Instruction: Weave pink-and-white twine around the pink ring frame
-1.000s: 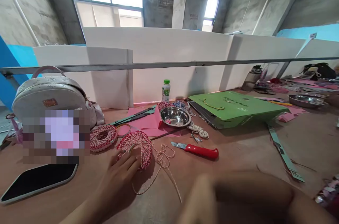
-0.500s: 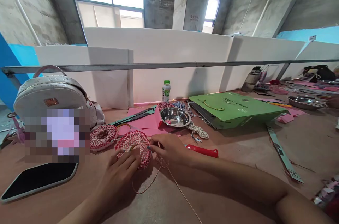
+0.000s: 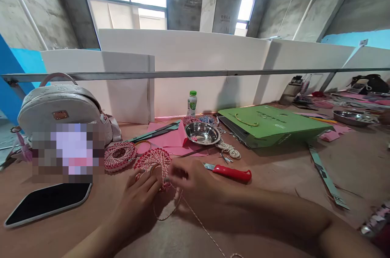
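Observation:
My left hand holds a round woven piece of red-and-white twine at its lower left, with the fingers curled over its edge. My right hand is at the piece's right side, its blurred fingertips close together at the lower edge. A loose length of the same twine runs from the piece under my right hand and down toward the bottom of the view. A second twine-wrapped ring lies to the left, apart from my hands. A red-handled utility knife lies just beyond my right hand.
A steel bowl rests on pink paper, near a coil of white cord. A green bag lies to the right. A white backpack, a blurred object and a black phone are at left.
My right hand has come in from the lower right to the woven piece and shifted down along its edge. The loose twine has moved with it, and the left hand stays on the piece.

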Available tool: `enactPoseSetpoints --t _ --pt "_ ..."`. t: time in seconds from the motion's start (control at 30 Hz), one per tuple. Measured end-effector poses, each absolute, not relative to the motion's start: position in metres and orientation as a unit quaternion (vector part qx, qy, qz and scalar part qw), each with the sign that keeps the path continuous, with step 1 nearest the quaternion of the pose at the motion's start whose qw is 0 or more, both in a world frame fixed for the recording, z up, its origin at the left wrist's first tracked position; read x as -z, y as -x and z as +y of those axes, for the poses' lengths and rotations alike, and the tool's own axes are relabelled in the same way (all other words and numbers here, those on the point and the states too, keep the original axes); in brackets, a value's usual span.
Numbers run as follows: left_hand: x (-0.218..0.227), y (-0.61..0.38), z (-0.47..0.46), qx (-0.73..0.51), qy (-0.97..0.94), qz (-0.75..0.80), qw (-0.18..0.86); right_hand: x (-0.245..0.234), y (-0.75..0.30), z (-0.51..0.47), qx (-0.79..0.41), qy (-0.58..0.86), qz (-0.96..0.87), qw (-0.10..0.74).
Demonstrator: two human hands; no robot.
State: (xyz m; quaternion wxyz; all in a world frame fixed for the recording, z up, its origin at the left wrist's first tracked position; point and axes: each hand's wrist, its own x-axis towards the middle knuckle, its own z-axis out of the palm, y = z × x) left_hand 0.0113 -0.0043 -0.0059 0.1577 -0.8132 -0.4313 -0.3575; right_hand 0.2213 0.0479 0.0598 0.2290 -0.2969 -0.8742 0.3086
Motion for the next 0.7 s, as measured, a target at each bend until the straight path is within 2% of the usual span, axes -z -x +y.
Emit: enactPoseSetpoints --t 0.1,0.33,0.53,0.6,0.67,0.7 --pt "0.007 -0.012 -0.004 0.351 0.818 -0.416 0.186 -0.056 -0.216 0.071 -0.286 0.353 -0.832 0.318" --pt "0.005 -0.015 -0.011 0.293 0.849 -0.361 0.253 -0.041 -0.217 0.069 -0.267 0.359 -0.843 0.299" --pt "0.009 -0.011 -0.006 0.305 0.837 -0.393 0.228 -0.048 -0.214 0.059 -0.28 0.339 -0.832 0.338" --pt "0.007 -0.011 -0.006 0.314 0.833 -0.403 0.213 -0.05 -0.217 0.038 -0.289 0.263 -0.885 0.252" --pt "0.005 -0.012 -0.006 0.32 0.829 -0.413 0.2 -0.052 -0.223 0.012 -0.312 0.162 -0.932 0.092" --pt "0.004 -0.013 -0.007 0.321 0.827 -0.417 0.197 -0.053 -0.226 0.0 -0.319 0.136 -0.937 0.044"
